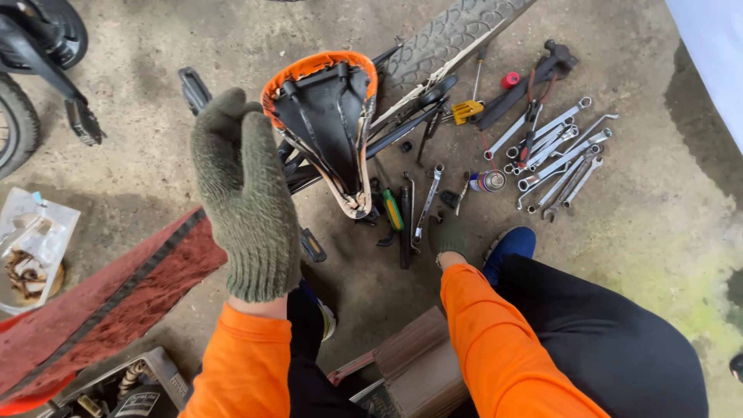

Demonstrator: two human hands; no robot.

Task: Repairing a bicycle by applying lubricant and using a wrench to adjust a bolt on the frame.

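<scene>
The upturned bicycle saddle (325, 124), orange-edged with its black underside and rails facing the camera, is the landmark here. It sits just right of the raised left hand (246, 193), its long axis running from the wide rear at the top down to the nose near the floor. That gloved hand stands upright with fingers together and thumb toward the saddle, gripping nothing; whether the thumb touches the saddle's rim is hard to tell from this angle.

Above and right of the saddle lies the bicycle tyre (457, 35). Below and left of it stretches a dusty red mudguard (116, 302).

Far right of the saddle is a spread of spanners (557, 151), with a hammer (553, 58) above them. Just below the saddle's nose lie a green-handled screwdriver (393, 209) and a lone spanner (427, 203). The right hand (449, 234), also gloved, is low among these, nearest that spanner; its fingers are curled, but I cannot tell whether they hold anything.
</scene>
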